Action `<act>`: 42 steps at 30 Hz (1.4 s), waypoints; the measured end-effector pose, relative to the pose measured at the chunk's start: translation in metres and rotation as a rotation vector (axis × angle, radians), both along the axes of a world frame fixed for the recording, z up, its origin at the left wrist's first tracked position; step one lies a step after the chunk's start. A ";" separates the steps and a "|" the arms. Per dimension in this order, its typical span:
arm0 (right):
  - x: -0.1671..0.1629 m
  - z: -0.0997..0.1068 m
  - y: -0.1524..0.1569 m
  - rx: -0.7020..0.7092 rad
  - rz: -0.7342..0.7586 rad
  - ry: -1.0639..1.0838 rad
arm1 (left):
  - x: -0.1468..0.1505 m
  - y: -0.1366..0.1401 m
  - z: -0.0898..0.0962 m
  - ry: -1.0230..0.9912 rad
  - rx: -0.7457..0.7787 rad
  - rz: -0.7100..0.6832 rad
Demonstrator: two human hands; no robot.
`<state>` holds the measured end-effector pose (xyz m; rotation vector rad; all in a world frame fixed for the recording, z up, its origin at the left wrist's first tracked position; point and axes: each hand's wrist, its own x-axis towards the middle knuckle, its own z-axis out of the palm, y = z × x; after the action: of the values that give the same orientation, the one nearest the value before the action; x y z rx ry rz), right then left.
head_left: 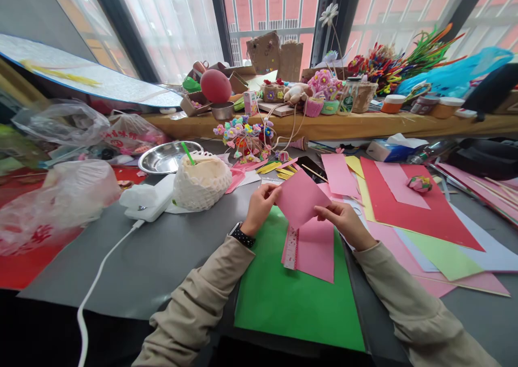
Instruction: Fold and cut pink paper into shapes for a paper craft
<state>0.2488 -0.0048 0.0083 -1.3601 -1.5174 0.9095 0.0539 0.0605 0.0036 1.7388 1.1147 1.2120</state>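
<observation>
A square of pink paper [303, 198] is held up and turned cornerwise between my two hands. At its left corner, the thumb and fingers of my left hand [259, 208] pinch it. My right hand [347, 222] grips the lower right edge the same way. Beneath, a larger piece of pink paper [318, 256] lies on a green sheet [297, 313]. A ruler with a pink pattern [290, 248] rests over that paper's left part, its upper end hidden behind the held square.
Left of my hands stand a coconut in white foam netting [202, 182], a power strip [151, 199] and a steel plate [162, 159]. Coloured sheets [408, 205] overlap on the right. Behind are craft flowers [246, 135] and a crowded ledge [343, 123].
</observation>
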 end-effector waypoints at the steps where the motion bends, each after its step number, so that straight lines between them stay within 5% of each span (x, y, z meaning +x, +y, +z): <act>1: 0.000 0.000 0.000 0.008 -0.006 0.012 | 0.001 0.000 0.000 0.046 0.019 -0.008; 7: -0.002 -0.001 0.001 0.041 -0.025 0.051 | 0.004 -0.008 0.001 0.331 0.377 0.025; 12: -0.005 -0.001 0.000 0.053 -0.007 0.022 | 0.011 -0.019 0.006 0.420 0.513 -0.155; 27: -0.016 -0.003 -0.002 0.096 0.145 0.079 | 0.018 -0.030 0.013 0.250 0.279 -0.487; 31: -0.012 -0.004 -0.002 0.111 0.112 0.125 | 0.018 -0.032 0.016 0.115 0.157 -0.451; 37: -0.003 -0.003 0.000 0.143 -0.129 0.132 | 0.015 -0.027 0.017 -0.188 -0.174 -0.319; 42: 0.010 0.004 0.002 0.201 -0.257 0.067 | 0.012 -0.018 0.009 -0.298 -0.260 -0.148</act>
<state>0.2592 -0.0032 0.0124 -1.3267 -1.3090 0.6181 0.0655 0.0425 0.0130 1.3682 0.9042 1.1347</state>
